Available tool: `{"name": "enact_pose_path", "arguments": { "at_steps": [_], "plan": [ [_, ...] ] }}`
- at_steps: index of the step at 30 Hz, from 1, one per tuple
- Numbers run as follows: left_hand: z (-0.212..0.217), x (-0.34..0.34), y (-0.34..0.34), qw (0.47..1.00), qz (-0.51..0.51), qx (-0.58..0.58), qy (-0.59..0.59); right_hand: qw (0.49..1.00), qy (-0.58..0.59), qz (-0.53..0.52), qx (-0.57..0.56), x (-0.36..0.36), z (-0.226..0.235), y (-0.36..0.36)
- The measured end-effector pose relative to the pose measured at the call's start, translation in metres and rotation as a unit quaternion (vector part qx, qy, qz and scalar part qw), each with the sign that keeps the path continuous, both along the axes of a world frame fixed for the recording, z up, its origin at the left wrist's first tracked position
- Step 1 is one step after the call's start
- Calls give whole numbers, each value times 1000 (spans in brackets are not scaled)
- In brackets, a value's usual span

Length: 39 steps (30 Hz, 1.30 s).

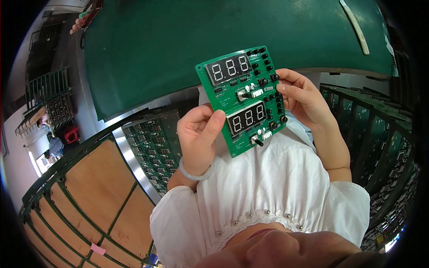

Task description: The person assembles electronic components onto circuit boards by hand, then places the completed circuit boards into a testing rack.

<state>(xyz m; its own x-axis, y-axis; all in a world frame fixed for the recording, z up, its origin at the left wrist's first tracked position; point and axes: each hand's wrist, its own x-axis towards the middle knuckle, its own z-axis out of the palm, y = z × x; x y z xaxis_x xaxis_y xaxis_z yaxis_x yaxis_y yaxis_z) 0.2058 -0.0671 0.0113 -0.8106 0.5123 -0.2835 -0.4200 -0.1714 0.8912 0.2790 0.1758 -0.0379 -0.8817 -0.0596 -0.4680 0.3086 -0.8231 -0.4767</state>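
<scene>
A green circuit board (223, 102) is held up in front of my chest, tilted, its component side facing up. It carries two black three-digit display modules, an upper display (230, 68) and a lower display (247, 117), with black push buttons, white connectors and black-shafted knobs beside them. My left hand (199, 134) pinches the board's left edge, thumb on top near the lower display. On the opposite edge, my right hand (304, 96) grips the board between thumb and fingers, close to the buttons. Fingers under the board are partly hidden.
A green-topped table (170, 40) lies ahead, with a pale curved strip (356, 27) at its far right. Racks with several circuit boards (149, 152) stand at my left, beside brown panels (100, 187) behind green bars. Another board rack (371, 134) stands close at my right.
</scene>
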Motion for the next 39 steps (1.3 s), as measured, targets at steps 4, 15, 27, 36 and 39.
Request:
{"name": "enact_pose_path", "arguments": {
  "at_steps": [4, 15, 27, 36, 39],
  "plan": [
    [1, -1, 1, 1000, 6, -6, -11, 1000, 7, 5, 7, 2, 1, 3],
    [0, -4, 4, 999, 14, -19, -30, 999, -4, -10, 52, 2, 4, 0],
    [4, 0, 11, 992, 39, -117, 4, 995, -2, -25, 98, 5, 4, -2],
    [-1, -2, 4, 995, 20, -100, -4, 991, -15, -36, 130, 7, 0, -6],
    [-5, -2, 3, 997, 16, -80, -12, 992, -11, -30, 126, 8, 0, -5]
  ]
}}
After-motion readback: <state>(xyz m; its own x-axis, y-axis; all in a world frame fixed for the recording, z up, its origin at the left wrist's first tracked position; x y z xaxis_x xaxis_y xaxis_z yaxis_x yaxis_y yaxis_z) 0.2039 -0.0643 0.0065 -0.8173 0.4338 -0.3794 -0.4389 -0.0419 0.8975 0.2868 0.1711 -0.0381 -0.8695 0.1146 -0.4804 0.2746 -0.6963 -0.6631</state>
